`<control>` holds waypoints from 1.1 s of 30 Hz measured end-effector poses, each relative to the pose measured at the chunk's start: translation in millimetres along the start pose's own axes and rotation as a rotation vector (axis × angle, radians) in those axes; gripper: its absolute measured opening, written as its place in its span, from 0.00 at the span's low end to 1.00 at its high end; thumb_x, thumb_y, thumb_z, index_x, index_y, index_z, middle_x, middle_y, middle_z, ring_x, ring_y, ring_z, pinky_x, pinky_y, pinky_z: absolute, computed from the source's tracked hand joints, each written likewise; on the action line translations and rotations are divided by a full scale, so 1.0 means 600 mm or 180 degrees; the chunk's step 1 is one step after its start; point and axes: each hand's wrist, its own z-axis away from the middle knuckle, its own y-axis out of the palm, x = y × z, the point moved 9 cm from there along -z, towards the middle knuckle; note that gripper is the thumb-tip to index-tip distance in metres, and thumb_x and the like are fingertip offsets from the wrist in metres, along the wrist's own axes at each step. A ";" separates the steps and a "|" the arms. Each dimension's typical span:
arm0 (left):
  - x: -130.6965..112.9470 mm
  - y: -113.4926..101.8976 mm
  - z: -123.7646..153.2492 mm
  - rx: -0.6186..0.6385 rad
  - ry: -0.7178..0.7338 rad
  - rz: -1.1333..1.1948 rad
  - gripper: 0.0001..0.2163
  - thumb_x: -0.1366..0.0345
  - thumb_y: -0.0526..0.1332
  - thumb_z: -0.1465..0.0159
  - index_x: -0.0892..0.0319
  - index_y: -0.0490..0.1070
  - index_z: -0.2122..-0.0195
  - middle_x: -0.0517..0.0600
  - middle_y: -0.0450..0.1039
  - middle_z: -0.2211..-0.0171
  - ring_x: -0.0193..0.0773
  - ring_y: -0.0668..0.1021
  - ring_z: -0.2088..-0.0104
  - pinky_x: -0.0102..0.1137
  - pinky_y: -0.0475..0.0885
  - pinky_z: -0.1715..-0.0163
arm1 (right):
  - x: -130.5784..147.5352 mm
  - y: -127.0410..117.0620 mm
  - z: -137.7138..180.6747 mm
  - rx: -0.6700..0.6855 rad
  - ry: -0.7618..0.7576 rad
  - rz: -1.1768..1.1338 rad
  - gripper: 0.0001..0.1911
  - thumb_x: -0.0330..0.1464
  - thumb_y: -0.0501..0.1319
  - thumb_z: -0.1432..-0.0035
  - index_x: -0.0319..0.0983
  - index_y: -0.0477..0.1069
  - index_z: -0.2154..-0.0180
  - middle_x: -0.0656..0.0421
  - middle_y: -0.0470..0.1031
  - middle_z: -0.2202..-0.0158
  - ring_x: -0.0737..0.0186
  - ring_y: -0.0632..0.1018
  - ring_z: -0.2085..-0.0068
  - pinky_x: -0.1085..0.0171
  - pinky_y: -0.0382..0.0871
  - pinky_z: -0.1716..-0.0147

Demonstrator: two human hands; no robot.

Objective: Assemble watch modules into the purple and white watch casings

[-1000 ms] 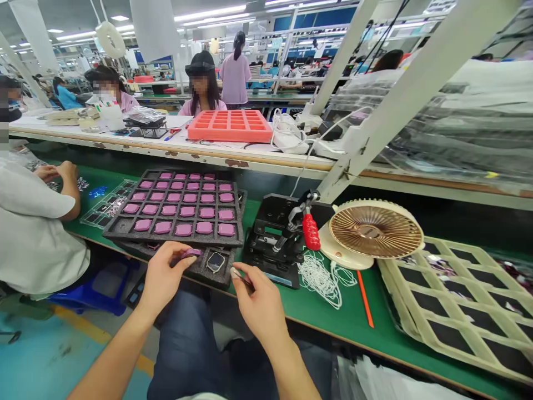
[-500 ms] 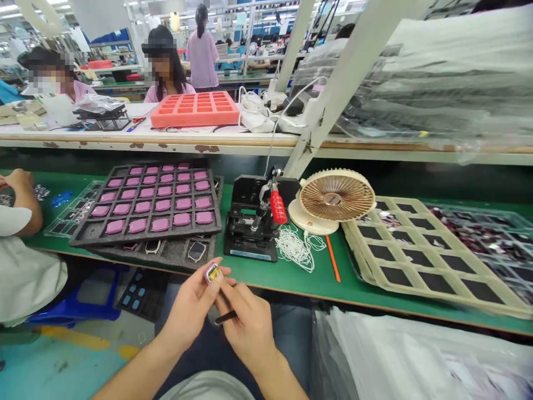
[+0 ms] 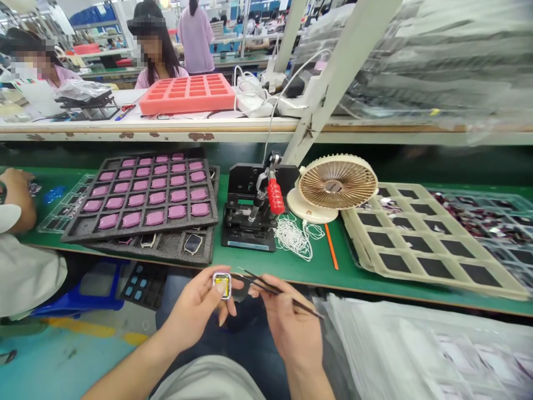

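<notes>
Purple edged the small case that sat, hollow side up, in the left hand, in front of the black clamp press and slightly left of it. The left fingers were grasping it: the thumb lay over a yellow piece inside, and the other fingers curled around its rim. In front of the press and slightly right of it, the right hand pinched 1 pair of dark tweezers, the 2 prongs a little parted, the tips just beside the case; whether they touched it, I could not tell.

The step in hand looked like fine work inside the case, steadied by 1 hand and approached with the tool in the other. The next move seemed to call for a firm left grip, a thumb clear of wherever the tips had to reach, and a light touch, since the yellow piece could crease or scratch.

Left of the press, a foam tray held rows of purple cases, askew on a 2nd tray bearing a dark-faced watch. Right of the press were white cord, a fan and an orange stick.
</notes>
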 end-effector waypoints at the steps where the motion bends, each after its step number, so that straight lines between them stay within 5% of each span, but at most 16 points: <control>1: 0.002 0.001 0.001 0.0001 -0.0033 -0.0093 0.21 0.52 0.67 0.31 0.61 0.72 0.44 0.56 0.81 0.64 0.36 0.79 0.73 0.29 0.70 0.76 | 0.014 0.011 0.003 0.0101 -0.0270 0.0236 0.09 0.37 0.68 0.31 0.44 0.84 0.52 0.53 0.85 0.60 0.54 0.86 0.62 0.56 0.84 0.62; 4: 0.005 0.004 0.004 -0.0009 -0.0115 -0.0266 0.24 0.49 0.67 0.32 0.63 0.72 0.45 0.50 0.76 0.74 0.34 0.75 0.76 0.28 0.70 0.76 | 0.046 0.046 0.016 0.0452 -0.0983 0.0887 0.19 0.22 0.72 0.39 0.48 0.83 0.51 0.55 0.84 0.57 0.52 0.85 0.56 0.53 0.84 0.56; 7: 0.008 0.001 0.007 -0.0112 -0.0187 -0.0283 0.25 0.47 0.69 0.34 0.62 0.74 0.46 0.50 0.76 0.71 0.35 0.76 0.74 0.29 0.71 0.77 | 0.052 0.062 0.025 0.0602 -0.1307 0.1095 0.21 0.21 0.71 0.39 0.49 0.82 0.49 0.54 0.83 0.51 0.50 0.84 0.50 0.48 0.83 0.51; 10: 0.009 -0.004 0.008 -0.0176 -0.0209 -0.0290 0.26 0.46 0.70 0.36 0.61 0.75 0.46 0.52 0.77 0.67 0.36 0.78 0.73 0.29 0.72 0.76 | 0.041 0.064 0.029 0.0635 -0.1308 0.1118 0.19 0.22 0.70 0.37 0.48 0.82 0.49 0.52 0.80 0.43 0.46 0.82 0.44 0.43 0.81 0.45; 13: 0.008 -0.004 0.009 -0.0089 -0.0185 -0.0362 0.25 0.46 0.69 0.34 0.62 0.75 0.46 0.50 0.75 0.71 0.35 0.76 0.75 0.29 0.72 0.77 | 0.039 0.073 0.033 0.0819 -0.1346 0.1022 0.22 0.19 0.68 0.37 0.46 0.81 0.46 0.54 0.83 0.46 0.45 0.82 0.43 0.39 0.78 0.40; 33: 0.022 -0.003 0.006 0.0110 -0.0302 -0.0642 0.27 0.48 0.65 0.31 0.64 0.71 0.40 0.49 0.74 0.71 0.35 0.75 0.74 0.28 0.72 0.77 | 0.045 0.070 0.035 0.0825 -0.1324 0.1153 0.20 0.20 0.68 0.36 0.46 0.81 0.48 0.56 0.84 0.48 0.47 0.83 0.44 0.44 0.81 0.42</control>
